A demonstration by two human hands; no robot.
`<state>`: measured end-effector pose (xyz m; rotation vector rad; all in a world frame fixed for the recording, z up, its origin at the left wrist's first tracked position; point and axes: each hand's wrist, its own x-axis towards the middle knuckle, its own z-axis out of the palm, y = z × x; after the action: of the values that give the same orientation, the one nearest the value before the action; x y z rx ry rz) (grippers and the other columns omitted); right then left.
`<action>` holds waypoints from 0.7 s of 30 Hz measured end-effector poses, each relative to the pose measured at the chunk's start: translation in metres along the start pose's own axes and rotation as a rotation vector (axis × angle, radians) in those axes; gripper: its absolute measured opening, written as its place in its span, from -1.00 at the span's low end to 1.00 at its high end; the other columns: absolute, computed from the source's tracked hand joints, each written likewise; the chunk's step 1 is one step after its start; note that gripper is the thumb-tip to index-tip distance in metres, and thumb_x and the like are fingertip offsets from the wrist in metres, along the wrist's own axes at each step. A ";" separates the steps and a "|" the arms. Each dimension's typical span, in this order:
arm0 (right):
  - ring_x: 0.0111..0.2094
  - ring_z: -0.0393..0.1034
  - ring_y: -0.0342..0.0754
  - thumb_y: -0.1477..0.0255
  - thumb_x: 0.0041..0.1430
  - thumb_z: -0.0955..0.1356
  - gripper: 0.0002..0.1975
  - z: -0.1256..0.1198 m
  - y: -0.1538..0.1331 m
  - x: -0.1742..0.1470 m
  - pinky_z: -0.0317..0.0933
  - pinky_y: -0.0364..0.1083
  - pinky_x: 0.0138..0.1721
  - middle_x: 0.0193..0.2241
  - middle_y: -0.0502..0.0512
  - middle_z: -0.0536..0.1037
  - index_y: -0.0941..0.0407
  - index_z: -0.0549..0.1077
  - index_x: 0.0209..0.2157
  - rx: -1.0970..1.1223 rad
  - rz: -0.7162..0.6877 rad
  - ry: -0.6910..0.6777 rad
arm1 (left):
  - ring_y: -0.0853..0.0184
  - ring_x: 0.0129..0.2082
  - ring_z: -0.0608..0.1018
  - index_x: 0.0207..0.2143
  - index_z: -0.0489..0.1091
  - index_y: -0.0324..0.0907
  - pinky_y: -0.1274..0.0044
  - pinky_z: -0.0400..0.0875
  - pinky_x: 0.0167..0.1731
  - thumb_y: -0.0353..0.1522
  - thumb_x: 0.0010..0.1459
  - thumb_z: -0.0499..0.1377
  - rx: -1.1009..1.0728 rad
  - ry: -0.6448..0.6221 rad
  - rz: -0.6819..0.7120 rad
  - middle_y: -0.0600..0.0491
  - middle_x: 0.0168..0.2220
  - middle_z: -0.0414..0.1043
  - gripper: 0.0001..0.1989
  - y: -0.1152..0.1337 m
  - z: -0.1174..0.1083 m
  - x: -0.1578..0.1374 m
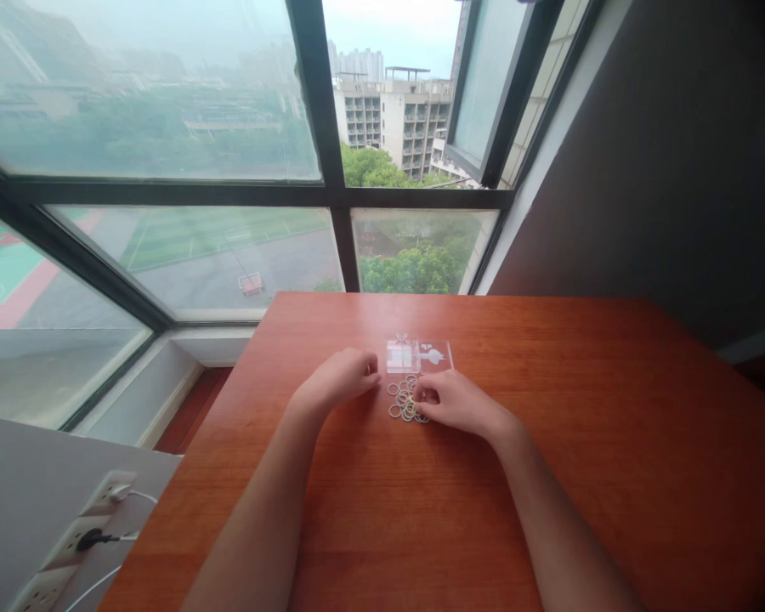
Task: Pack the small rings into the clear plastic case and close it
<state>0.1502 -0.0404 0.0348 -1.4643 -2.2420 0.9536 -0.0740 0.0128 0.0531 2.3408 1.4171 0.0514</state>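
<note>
A small pile of pale, thin rings (403,398) lies on the wooden table, several of them overlapping. Just behind it is a clear plastic case (401,355), and a clear flat panel with a white printed shape (434,354) sits at its right side. My right hand (456,399) reaches in from the right, thumb and fingers pinched at the pile's right edge, on what looks like one ring. To the left of the case rests my left hand (344,374), its fingers curled in and apart from the pile. Whatever those fingers may hold is hidden.
The reddish-brown table (382,518) ends at a large window with dark frames (337,197); one pane stands open. A dark grey wall (669,170) rises on the right. Down at the left, wall sockets (80,540) hold plugs with white cables.
</note>
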 end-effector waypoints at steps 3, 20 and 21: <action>-0.47 0.33 -0.18 0.51 0.08 0.34 -0.89 0.000 0.002 0.002 0.08 -0.21 -0.43 -0.51 -0.05 0.53 0.10 0.53 -0.42 -0.032 0.021 0.056 | 0.39 -0.54 0.38 -0.50 0.43 -0.20 0.57 0.10 -0.54 -0.35 0.07 0.09 0.001 -0.003 0.000 0.01 -0.46 0.50 -0.83 -0.001 0.001 0.000; -0.41 0.40 -0.13 0.46 0.16 0.31 -0.82 -0.008 0.010 0.003 0.15 -0.18 -0.35 -0.43 0.00 0.59 0.09 0.59 -0.36 0.026 -0.026 0.207 | 0.40 -0.58 0.34 -0.54 0.40 -0.21 0.56 0.05 -0.55 -0.36 0.08 0.09 0.028 0.036 -0.009 0.01 -0.51 0.46 -0.81 0.000 -0.005 -0.002; -0.42 0.40 -0.13 0.45 0.17 0.31 -0.82 -0.008 0.011 0.004 0.15 -0.18 -0.35 -0.44 0.00 0.59 0.09 0.58 -0.37 0.024 -0.023 0.237 | 0.40 -0.59 0.34 -0.55 0.39 -0.21 0.56 0.05 -0.54 -0.35 0.09 0.10 0.031 0.067 -0.015 0.01 -0.52 0.45 -0.79 0.000 -0.006 -0.002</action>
<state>0.1601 -0.0310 0.0328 -1.4545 -2.0653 0.7537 -0.0759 0.0131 0.0594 2.3739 1.4774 0.1043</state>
